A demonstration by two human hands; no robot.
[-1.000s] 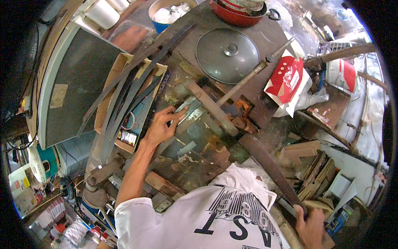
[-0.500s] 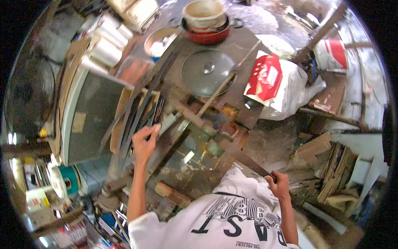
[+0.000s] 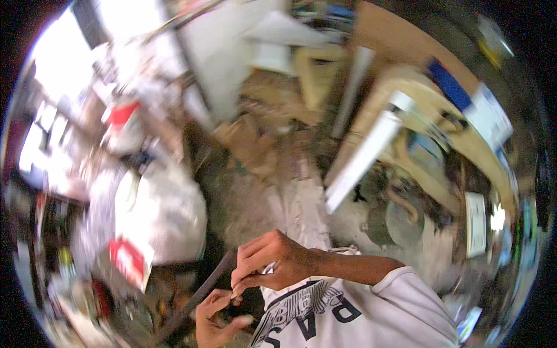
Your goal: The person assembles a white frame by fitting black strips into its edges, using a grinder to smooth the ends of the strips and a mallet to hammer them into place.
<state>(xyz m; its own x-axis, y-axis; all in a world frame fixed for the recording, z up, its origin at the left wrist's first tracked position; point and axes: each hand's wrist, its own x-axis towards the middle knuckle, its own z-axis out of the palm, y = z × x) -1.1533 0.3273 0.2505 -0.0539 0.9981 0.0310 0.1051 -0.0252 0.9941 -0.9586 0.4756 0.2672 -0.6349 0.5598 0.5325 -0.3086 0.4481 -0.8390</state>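
Note:
My right hand (image 3: 272, 261) reaches in from the right, its fingers curled and drawn together in front of the white printed shirt (image 3: 342, 307). A small pale spot shows between its fingers; what they hold, if anything, I cannot make out. Just below it is my left hand (image 3: 220, 320), fingers bent and thumb standing apart, the fingertips close to those of the right. A long dark flat bar (image 3: 200, 293) slants up from the lower left, behind the left hand, to the right hand's knuckles. Whether a hand grips this bar is hidden. The picture is blurred.
At the left stand a bulging white sack (image 3: 165, 214) and a red-and-white carton (image 3: 129, 262). Ahead, brown cardboard (image 3: 249, 139) lies on the floor. A long white strip (image 3: 365, 156) leans against a pale wooden tabletop (image 3: 406, 81) at the right. A white-framed panel (image 3: 476, 225) stands farther right.
The view has swung right, away from the table with the pot lid. My hands, formerly wide apart, have come together. My right hand earlier gripped the dark bar's end.

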